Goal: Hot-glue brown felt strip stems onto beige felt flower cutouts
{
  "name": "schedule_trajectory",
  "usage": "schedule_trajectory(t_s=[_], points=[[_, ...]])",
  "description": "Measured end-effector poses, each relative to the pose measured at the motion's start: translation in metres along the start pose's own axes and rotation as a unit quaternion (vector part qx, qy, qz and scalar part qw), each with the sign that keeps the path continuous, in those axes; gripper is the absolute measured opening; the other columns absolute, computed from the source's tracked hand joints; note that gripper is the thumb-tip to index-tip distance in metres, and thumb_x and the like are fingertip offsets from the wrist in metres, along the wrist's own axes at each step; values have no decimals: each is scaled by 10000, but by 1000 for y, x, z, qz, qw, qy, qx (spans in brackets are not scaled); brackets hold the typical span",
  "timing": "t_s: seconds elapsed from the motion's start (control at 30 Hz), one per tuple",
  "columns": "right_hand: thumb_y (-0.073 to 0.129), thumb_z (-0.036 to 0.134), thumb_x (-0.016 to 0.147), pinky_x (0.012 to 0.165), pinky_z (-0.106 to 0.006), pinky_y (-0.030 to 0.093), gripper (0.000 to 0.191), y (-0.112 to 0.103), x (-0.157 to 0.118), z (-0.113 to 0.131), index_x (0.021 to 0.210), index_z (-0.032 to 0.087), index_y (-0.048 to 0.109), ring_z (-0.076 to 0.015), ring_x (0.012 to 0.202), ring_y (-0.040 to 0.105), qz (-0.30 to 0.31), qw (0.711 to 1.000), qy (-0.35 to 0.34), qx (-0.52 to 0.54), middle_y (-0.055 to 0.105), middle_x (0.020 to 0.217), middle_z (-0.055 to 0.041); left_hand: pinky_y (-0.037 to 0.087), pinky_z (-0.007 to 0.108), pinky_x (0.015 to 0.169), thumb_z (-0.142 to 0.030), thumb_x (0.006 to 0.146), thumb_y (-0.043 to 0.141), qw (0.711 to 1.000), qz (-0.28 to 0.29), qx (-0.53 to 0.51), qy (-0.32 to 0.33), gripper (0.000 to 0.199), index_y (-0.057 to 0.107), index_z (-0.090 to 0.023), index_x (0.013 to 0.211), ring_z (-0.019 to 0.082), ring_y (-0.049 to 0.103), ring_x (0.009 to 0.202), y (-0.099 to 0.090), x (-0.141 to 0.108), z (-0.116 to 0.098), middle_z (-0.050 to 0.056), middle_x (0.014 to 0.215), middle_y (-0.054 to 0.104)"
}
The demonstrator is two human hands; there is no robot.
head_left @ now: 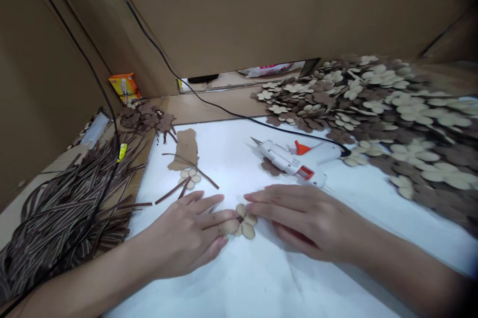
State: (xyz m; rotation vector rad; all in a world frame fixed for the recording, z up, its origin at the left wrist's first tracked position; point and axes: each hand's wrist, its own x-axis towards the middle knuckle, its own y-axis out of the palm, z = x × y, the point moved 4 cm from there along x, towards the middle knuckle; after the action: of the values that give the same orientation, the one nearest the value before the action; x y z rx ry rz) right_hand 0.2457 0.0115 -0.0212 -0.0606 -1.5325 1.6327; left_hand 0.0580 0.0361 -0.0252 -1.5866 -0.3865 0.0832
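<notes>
A beige fabric flower point(248, 230) lies on the white sheet between my hands, with a small piece of dark striped ribbon at its centre. My left hand point(190, 233) rests palm down with spread fingers, two of its fingertips on the flower's left petals and ribbon. From the other side, the outstretched fingertips of my right hand point(302, 218) touch the upper right petal. What lies under the fingertips is hidden. Beyond my left hand sits a second beige flower point(189, 178), with striped ribbon strips point(174, 191) beside and across it.
A white glue gun point(286, 158) lies beyond my right hand, near a black cable point(239, 112). Beige and brown flowers point(373, 103) are heaped at right. Many ribbons point(67, 208) pile up at left, near brown flowers point(149, 117) and an orange box point(125, 86). Cardboard walls point(261, 14) surround the area.
</notes>
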Motion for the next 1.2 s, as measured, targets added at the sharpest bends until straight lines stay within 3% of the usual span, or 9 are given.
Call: schedule_trajectory(t_s=[0.23, 0.4, 0.67, 0.93, 1.2], points=[[456, 104, 853, 897, -305, 506, 243, 5, 8, 6, 1032, 118, 620, -183, 1065, 567, 47, 996, -69, -13, 660, 1099, -66, 374, 390, 956, -236, 931, 350, 1000, -1, -4, 10, 289, 547, -185, 1136, 215, 474, 1177, -1, 2, 1, -15, 1197, 612], [452, 140, 884, 870, -352, 534, 217, 6, 8, 9, 988, 115, 641, -195, 1025, 598, 54, 988, -124, -77, 666, 1091, -59, 372, 396, 931, -245, 939, 326, 1000, -10, -7, 15, 296, 540, -177, 1131, 220, 480, 1152, -3, 3, 2, -24, 1196, 611], [473, 107, 867, 782, -326, 578, 201, 1, 4, 13, 979, 71, 636, -213, 940, 642, 66, 968, -197, -139, 675, 1065, -85, 350, 402, 948, -253, 945, 314, 1000, -3, 6, 9, 314, 521, -178, 1170, 222, 465, 1161, 0, 2, -2, -22, 1230, 587], [450, 146, 880, 867, -334, 543, 253, 0, 7, 9, 1074, 90, 604, -205, 1034, 602, 55, 986, -151, -53, 646, 1124, -79, 376, 420, 916, -271, 944, 314, 1000, -10, 9, 8, 319, 525, -176, 1162, 232, 488, 1143, 0, 2, 0, -17, 1184, 617], [438, 146, 879, 873, -332, 530, 262, 6, 9, 10, 1057, 94, 622, -198, 1055, 590, 73, 984, -149, -60, 659, 1103, -84, 356, 422, 934, -278, 948, 301, 1000, -1, 8, 5, 330, 542, -186, 1152, 237, 473, 1156, 2, 1, -1, -22, 1192, 613]])
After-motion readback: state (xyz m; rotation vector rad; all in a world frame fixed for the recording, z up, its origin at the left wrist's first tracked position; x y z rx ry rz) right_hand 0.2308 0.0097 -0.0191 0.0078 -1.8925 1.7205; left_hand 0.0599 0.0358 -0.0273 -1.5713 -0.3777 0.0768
